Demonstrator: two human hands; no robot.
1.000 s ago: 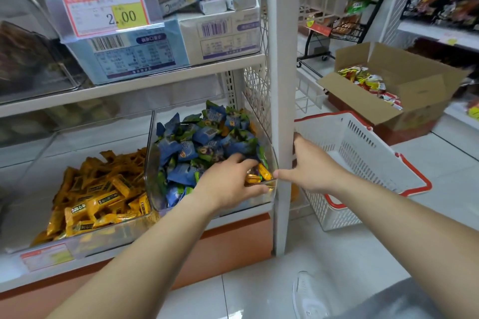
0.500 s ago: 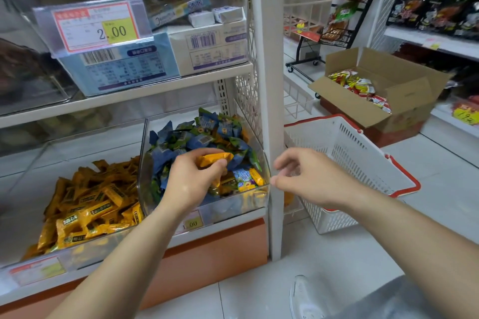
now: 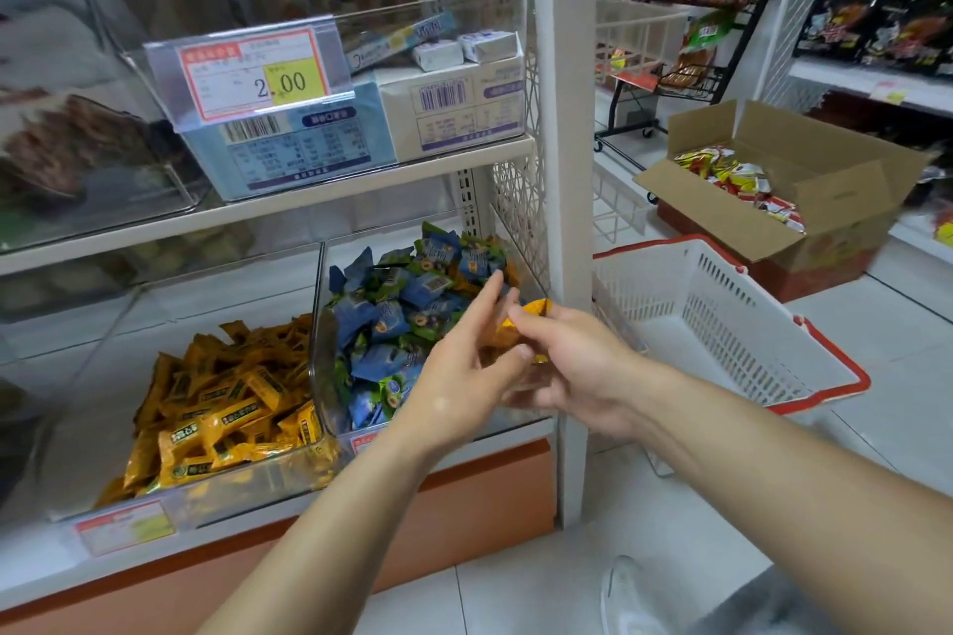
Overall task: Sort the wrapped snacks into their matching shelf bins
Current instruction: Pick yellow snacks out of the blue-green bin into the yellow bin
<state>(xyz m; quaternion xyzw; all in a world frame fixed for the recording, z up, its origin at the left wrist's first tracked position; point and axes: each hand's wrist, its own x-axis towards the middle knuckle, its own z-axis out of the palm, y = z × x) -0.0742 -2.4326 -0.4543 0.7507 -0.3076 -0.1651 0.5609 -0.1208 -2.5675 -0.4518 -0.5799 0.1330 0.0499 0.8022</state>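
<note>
My right hand (image 3: 577, 371) has its fingers curled round a yellow snack (image 3: 533, 310), pinched at the fingertips so that one bright end of the wrapper sticks up above them. It hangs in the air over the front right corner of the blue bin (image 3: 317, 351), just beside the white post (image 3: 564, 170), and does not lie in any bin.

My left hand (image 3: 459, 387) is right against the right one, fingers straight and spread a little, pointing up and away over the blue snacks (image 3: 392, 315). It holds nothing that I can see. The thumb lies close to the snack, but I cannot tell if it touches it.

The blue bin is clear plastic and sits on the lower shelf, heaped with blue and green wrappers, with a few orange ones near its right side. To its left, wall to wall, is the yellow bin (image 3: 93, 402), with yellow snacks (image 3: 227, 413) piled toward its right and front.

On the shelf above, a price tag (image 3: 252, 77) reads 2.00, clipped to a clear bin of pale cartons (image 3: 454, 114).

Right of the post a white basket (image 3: 722, 325) with a red rim stands on the tiled floor, and behind it an open box (image 3: 851, 201) holds red and yellow packets. My shoe (image 3: 626, 598) shows at the bottom edge.
</note>
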